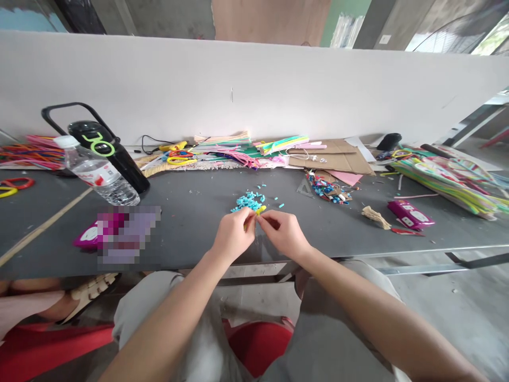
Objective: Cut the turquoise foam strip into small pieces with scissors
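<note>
My left hand (236, 232) and my right hand (287, 232) meet above the front part of the grey table, fingertips almost touching. Both are closed in a pinch on a small yellow piece (261, 209), whose end sticks up between them; it looks like a bit of pipe cleaner, though most of it is hidden by the fingers. Just beyond my left hand lies a heap of short light-blue pieces (247, 201). A few loose blue ones are scattered to the right of the heap.
To the left stand a water bottle (105, 178) and a black flask (129, 167). Bundles of pipe cleaners (445, 183) lie at the right. Cardboard (334, 154), mixed colourful bits (328, 188) and a purple packet (411, 215) rest on the table (191, 233). A white partition (254, 85) rises behind.
</note>
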{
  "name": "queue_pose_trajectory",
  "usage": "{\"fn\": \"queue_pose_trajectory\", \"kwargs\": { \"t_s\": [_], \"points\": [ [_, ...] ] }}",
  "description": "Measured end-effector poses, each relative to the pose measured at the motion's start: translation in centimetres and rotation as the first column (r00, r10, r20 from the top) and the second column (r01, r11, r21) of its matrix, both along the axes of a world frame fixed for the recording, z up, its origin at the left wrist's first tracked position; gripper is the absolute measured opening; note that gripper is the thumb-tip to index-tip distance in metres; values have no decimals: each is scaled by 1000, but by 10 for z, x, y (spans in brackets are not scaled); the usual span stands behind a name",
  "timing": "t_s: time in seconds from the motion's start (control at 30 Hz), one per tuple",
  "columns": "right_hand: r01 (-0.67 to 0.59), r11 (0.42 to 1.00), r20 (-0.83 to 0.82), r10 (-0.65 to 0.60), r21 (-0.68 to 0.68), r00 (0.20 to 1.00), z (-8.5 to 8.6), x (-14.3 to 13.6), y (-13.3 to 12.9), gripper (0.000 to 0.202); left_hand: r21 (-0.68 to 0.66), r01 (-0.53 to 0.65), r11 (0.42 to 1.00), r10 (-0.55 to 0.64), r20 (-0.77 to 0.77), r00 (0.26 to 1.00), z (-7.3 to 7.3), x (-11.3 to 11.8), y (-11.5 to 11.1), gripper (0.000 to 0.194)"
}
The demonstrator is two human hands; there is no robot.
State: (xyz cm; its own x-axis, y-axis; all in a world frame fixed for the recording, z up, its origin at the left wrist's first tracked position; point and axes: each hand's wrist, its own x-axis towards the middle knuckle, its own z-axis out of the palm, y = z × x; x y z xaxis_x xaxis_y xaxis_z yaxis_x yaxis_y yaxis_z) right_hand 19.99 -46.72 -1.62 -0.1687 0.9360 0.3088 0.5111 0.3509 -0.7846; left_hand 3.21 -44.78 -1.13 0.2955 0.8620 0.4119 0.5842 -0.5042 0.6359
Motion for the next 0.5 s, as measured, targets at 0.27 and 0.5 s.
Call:
{"fn": "queue_pose_trajectory", "kwargs": {
  "t_s": [0.27, 0.5],
  "points": [
    [-231, 960, 342, 166, 159, 925, 5, 14, 5, 20, -154, 129, 980, -132, -9, 991, 8, -10, 4, 17],
    [-209, 875, 426, 4, 437, 905, 13, 21, 9, 19, -416, 229, 880, -156, 202, 967, 15, -20, 8, 23]
  ]
}}
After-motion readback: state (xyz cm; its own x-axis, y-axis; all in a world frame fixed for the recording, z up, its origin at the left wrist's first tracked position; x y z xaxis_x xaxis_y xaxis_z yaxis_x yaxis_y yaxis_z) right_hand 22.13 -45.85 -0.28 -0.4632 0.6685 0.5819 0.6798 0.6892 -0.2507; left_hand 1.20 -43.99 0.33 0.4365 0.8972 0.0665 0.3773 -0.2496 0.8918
